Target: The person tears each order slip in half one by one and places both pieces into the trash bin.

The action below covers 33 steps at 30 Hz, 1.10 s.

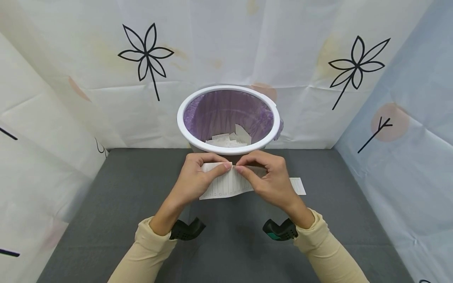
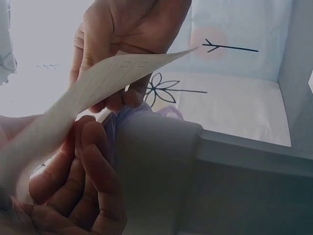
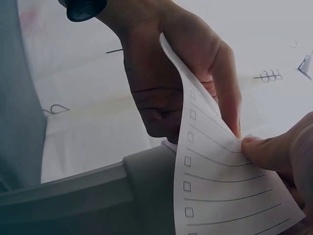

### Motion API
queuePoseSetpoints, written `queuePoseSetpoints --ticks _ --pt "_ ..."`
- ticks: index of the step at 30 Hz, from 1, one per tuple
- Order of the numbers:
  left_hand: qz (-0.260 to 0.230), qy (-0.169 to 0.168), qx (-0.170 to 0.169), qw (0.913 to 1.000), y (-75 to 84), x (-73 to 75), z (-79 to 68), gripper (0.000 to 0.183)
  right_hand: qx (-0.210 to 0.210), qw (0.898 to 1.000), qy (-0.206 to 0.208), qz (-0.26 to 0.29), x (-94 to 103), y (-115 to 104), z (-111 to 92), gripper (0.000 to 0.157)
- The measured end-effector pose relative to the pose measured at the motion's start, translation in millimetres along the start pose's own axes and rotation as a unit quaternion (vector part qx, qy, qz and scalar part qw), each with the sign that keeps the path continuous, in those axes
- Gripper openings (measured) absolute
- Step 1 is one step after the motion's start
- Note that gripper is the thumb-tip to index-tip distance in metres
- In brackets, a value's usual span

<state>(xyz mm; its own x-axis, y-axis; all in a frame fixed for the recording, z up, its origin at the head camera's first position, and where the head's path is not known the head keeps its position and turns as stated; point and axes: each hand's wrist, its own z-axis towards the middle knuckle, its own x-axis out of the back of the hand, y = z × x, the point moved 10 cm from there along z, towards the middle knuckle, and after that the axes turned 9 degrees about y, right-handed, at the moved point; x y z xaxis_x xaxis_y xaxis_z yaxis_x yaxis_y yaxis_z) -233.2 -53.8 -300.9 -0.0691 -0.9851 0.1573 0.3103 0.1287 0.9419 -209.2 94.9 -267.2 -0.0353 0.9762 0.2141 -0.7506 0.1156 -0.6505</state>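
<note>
Head view: right hand (image 1: 270,179) hides part of the paper strip (image 1: 226,185); markings on scraps (image 1: 230,140) (in the bin (image 1: 230,150)) too small to read; sleeves (image 1: 146,251) cut off below.

So it's a longish sheet of white paper (image 1: 226,184), thin and kinda floppy, printed with thin dark lines running across its width and a row of little square checkboxes (image 3: 188,161) down one long edge. It's held sideways right in front of the bin (image 1: 226,150), box edge toward the person, pinched thumb-and-finger at the far edge by the left hand (image 1: 194,179) and the right hand (image 1: 274,181), with the two grips almost touching. There's a tiny step in that edge between them, can't really tell if it's a tear. The whole thing's bowed rather than flat, near edge curving, and a plain-looking end pokes out past the right hand.
</note>
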Motion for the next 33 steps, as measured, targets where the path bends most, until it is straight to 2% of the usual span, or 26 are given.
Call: queuePoseSetpoints --ticks 4,12,24,30,33 --pt "0.008 0.004 -0.004 1.0 -1.4 2.3 -0.1 0.013 -0.015 1.0 0.016 0.019 3.4 2.1 -0.1 0.006" --pt "0.013 0.022 -0.023 0.9994 -1.9 5.9 -0.1 0.012 -0.03 0.998 0.037 0.032 9.4 2.6 -0.4 0.016" --pt "0.02 0.054 -0.025 0.998 -8.4 10.3 -1.1 0.012 -0.01 0.997 0.07 0.04 20.3 -8.7 0.6 0.018" --pt "0.025 0.067 -0.027 0.997 -9.1 14.0 -1.3 0.011 0.011 0.994 0.092 0.059 25.2 -16.2 0.8 0.006" --pt "0.027 0.074 -0.021 0.9967 -11.3 16.4 -1.4 0.011 0.021 0.992 0.102 0.072 27.8 -20.0 1.5 0.009"
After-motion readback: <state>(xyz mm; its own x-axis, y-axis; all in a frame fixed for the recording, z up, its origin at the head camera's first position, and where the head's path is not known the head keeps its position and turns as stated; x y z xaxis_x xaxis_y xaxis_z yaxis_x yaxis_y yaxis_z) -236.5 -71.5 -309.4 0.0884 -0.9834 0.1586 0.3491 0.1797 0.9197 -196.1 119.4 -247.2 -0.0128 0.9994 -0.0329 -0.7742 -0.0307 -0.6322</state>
